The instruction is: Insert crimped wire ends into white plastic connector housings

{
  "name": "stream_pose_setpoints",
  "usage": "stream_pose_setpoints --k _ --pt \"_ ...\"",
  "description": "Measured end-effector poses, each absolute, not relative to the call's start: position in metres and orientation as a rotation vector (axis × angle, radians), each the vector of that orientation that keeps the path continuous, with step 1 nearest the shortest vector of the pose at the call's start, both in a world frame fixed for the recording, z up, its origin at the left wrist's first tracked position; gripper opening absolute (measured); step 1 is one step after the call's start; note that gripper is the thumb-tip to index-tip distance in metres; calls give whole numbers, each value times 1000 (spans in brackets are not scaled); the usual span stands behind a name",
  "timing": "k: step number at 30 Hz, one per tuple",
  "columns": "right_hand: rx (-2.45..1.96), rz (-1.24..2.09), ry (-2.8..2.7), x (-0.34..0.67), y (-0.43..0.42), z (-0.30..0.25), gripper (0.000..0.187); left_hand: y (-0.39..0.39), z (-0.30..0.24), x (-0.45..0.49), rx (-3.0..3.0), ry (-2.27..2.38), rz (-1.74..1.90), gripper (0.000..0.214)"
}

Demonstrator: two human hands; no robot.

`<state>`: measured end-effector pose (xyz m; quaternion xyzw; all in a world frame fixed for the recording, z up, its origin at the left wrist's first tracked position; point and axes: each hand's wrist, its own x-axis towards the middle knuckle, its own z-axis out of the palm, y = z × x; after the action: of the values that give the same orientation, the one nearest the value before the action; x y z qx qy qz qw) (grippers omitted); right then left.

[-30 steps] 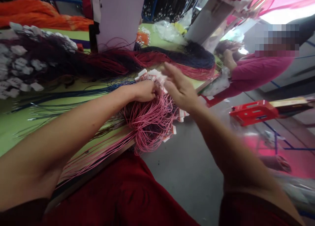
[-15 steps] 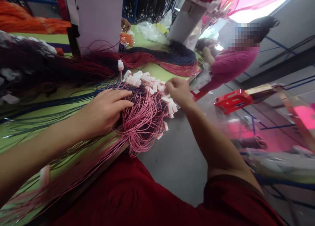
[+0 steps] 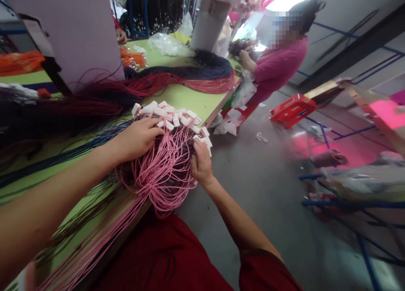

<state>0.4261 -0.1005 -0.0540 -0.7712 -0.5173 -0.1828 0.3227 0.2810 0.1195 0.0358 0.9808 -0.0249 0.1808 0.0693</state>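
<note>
A bundle of pink and dark wires (image 3: 161,168) with white plug connectors (image 3: 163,111) on its ends lies at the table's front edge, the pink wires looping over the side. My left hand (image 3: 141,140) rests on the left of the bundle, fingers stretched and slightly apart, tips touching wires beside a small white connector. On the bundle's right side, my right hand (image 3: 201,162) has its fingers curled closed around wires just below several connectors. What lies inside its grip is partly hidden.
Dark and red wire hanks (image 3: 190,73) run across the green table (image 3: 190,101) behind. A co-worker in pink (image 3: 281,65) stands at the far right. A red plastic stool (image 3: 292,110) and a blue-framed rack (image 3: 348,204) are on the right. Another person's hand (image 3: 121,36) shows at the back.
My right hand has come down and inward from the far connectors to the bundle's right side. The left hand stays on the bundle. The whole view has shifted.
</note>
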Motion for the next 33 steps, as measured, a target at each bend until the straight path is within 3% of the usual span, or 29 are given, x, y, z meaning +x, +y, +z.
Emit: stream_pose_setpoints --k 6,12,18,24,29,33 --pt "-2109 -664 -1033 433 -120 -49 26 112 52 273 2942 -169 450 36" --pt "-2316 -426 -1371 454 -99 -29 59 97 72 271 2912 -99 376 36" --pt "-2354 -411 -1300 460 -96 -28 39 88 73 256 2902 -5 379 35" --pt "-2380 -452 -1213 453 -105 -44 40 81 75 237 2805 81 379 37" --pt "-2185 -328 -1317 458 -114 -17 52 65 89 194 2724 456 589 43" --pt "-1871 -387 -1122 413 -130 24 48 60 67 116 2593 892 554 56"
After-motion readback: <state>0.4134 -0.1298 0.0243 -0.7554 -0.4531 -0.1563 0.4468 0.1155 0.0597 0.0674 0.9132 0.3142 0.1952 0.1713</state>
